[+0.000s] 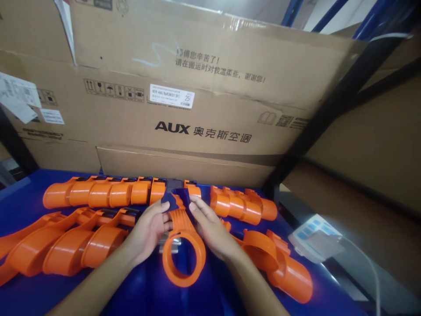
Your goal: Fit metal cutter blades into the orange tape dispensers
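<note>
Between both hands is an orange tape dispenser (pixel 167 263), a plastic body with a wide open ring towards me and a dark blue piece at its far end. My left hand (pixel 153 226) is closed on its left side, thumb against the blue piece and fingers curled beneath. On the right side, my right hand (pixel 207 221) grips the far end with thumb and fingers. How the blue piece joins the orange body is partly hidden by the fingers. Small metal-looking strips (pixel 171 249) lie behind the ring, partly covered.
Orange dispensers (pixel 120 195) stand in a row at the back of the blue surface (pixel 138 289). More dispensers (pixel 66 250) lie at the left, and others (pixel 291 276) at the right. A white device with a cable (pixel 315 239) sits far right. A large cardboard sheet (pixel 131 118) rises behind.
</note>
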{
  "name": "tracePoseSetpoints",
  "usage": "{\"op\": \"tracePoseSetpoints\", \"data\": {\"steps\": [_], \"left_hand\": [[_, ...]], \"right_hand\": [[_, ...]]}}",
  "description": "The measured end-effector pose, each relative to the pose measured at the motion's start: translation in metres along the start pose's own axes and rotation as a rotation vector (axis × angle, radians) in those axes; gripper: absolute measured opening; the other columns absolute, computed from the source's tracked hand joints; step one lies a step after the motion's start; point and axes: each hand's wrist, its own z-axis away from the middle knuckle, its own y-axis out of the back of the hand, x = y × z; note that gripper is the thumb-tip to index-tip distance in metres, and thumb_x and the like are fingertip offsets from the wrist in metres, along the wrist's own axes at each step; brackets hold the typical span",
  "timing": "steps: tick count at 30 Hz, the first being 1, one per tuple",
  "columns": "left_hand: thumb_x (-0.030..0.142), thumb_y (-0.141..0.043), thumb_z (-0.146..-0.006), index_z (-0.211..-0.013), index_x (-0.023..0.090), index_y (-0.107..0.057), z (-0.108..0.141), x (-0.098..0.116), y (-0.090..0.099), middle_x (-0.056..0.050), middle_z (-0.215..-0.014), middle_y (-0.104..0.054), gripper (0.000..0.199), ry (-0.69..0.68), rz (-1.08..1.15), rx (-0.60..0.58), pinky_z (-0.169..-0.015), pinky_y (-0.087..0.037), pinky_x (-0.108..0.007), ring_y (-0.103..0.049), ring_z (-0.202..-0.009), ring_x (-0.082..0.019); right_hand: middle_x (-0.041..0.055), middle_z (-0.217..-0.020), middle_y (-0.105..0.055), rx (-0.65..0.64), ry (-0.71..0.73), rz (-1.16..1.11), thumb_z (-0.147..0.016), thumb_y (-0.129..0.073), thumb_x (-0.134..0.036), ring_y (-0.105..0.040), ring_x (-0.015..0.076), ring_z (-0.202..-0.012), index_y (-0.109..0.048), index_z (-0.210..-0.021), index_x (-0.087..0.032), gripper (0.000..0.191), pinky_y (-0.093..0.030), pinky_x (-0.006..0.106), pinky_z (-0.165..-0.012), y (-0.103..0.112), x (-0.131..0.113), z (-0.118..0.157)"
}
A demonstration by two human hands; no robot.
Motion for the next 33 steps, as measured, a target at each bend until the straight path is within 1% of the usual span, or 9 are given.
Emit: {"op": "tracePoseSetpoints", "data": {"steps": [1,3,6,8,11,16,22,29,33], "left_hand": [[0.03,-0.069,-0.086,-0.126,0.013,-0.068,0.0,-0.001,0.0,-0.017,-0.118,-0.079,0.043,-0.031,-0.015,-0.002,-0.091,-0.058,-0.043,-0.074,-0.107,-0.033],[0.027,-0.069,-0.085,-0.121,0.015,-0.068,-0.001,-0.002,0.001,-0.015,-0.119,-0.078,0.038,-0.099,-0.045,-0.003,-0.089,-0.058,-0.04,-0.073,-0.109,-0.032],[0.024,-0.07,-0.086,-0.112,0.019,-0.069,-0.001,-0.005,0.004,-0.011,-0.118,-0.076,0.027,-0.191,-0.101,0.02,-0.084,-0.058,-0.037,-0.07,-0.109,-0.029],[0.021,-0.071,-0.085,-0.111,0.021,-0.069,-0.001,-0.007,0.006,-0.008,-0.118,-0.074,0.026,-0.218,-0.135,0.041,-0.081,-0.057,-0.034,-0.068,-0.107,-0.027],[0.019,-0.073,-0.084,-0.114,0.024,-0.068,-0.001,-0.01,0.008,-0.005,-0.115,-0.071,0.031,-0.233,-0.166,0.071,-0.078,-0.055,-0.031,-0.066,-0.103,-0.023],[0.018,-0.076,-0.082,-0.117,0.026,-0.068,0.0,-0.011,0.008,-0.004,-0.118,-0.07,0.037,-0.252,-0.163,0.078,-0.082,-0.053,-0.032,-0.064,-0.104,-0.022],[0.02,-0.076,-0.081,-0.108,0.026,-0.07,-0.001,-0.01,0.007,-0.002,-0.102,-0.071,0.028,-0.284,-0.131,0.082,-0.082,-0.054,-0.035,-0.064,-0.098,-0.022],[0.02,-0.076,-0.082,-0.099,0.026,-0.068,0.001,-0.004,0.003,-0.001,-0.102,-0.071,0.02,-0.314,-0.106,0.086,-0.084,-0.055,-0.037,-0.065,-0.097,-0.022],[0.02,-0.077,-0.081,-0.099,0.026,-0.068,0.0,-0.006,0.004,-0.001,-0.102,-0.069,0.02,-0.319,-0.111,0.09,-0.083,-0.056,-0.036,-0.065,-0.098,-0.022]], "right_hand": [[0.0047,-0.129,-0.07,0.012,0.045,0.039,-0.096,-0.064,-0.051,-0.063,0.0245,-0.123,-0.069,-0.123,-0.028,0.036,-0.05,0.041,-0.106,0.001,-0.003,-0.001],[0.0047,-0.123,-0.073,0.028,0.106,0.114,-0.095,-0.065,-0.05,-0.065,0.0247,-0.118,-0.072,-0.118,-0.026,0.033,-0.05,0.042,-0.106,0.003,-0.009,-0.002],[0.0054,-0.114,-0.076,0.046,0.141,0.153,-0.094,-0.069,-0.047,-0.07,0.0255,-0.108,-0.074,-0.113,-0.025,0.031,-0.054,0.042,-0.1,0.008,-0.017,-0.001],[0.0059,-0.114,-0.077,0.04,0.164,0.14,-0.091,-0.073,-0.045,-0.071,0.0265,-0.108,-0.075,-0.112,-0.025,0.029,-0.054,0.043,-0.099,0.012,-0.021,0.001],[0.0069,-0.116,-0.076,0.016,0.213,0.163,-0.088,-0.078,-0.04,-0.07,0.0281,-0.112,-0.076,-0.111,-0.025,0.028,-0.052,0.044,-0.102,0.017,-0.023,0.003],[0.0072,-0.115,-0.076,0.021,0.253,0.225,-0.088,-0.078,-0.037,-0.07,0.0271,-0.109,-0.076,-0.111,-0.024,0.027,-0.053,0.043,-0.101,0.021,-0.023,0.002],[0.0065,-0.113,-0.075,0.028,0.278,0.235,-0.086,-0.08,-0.038,-0.07,0.0265,-0.107,-0.077,-0.108,-0.025,0.025,-0.053,0.041,-0.099,0.024,-0.023,0.001],[0.0061,-0.109,-0.076,0.044,0.248,0.205,-0.088,-0.078,-0.038,-0.071,0.0255,-0.104,-0.077,-0.107,-0.025,0.023,-0.055,0.041,-0.097,0.025,-0.022,0.0],[0.0066,-0.11,-0.076,0.06,0.243,0.205,-0.088,-0.077,-0.039,-0.071,0.026,-0.105,-0.076,-0.108,-0.025,0.024,-0.054,0.042,-0.098,0.027,-0.021,0.0]]}}
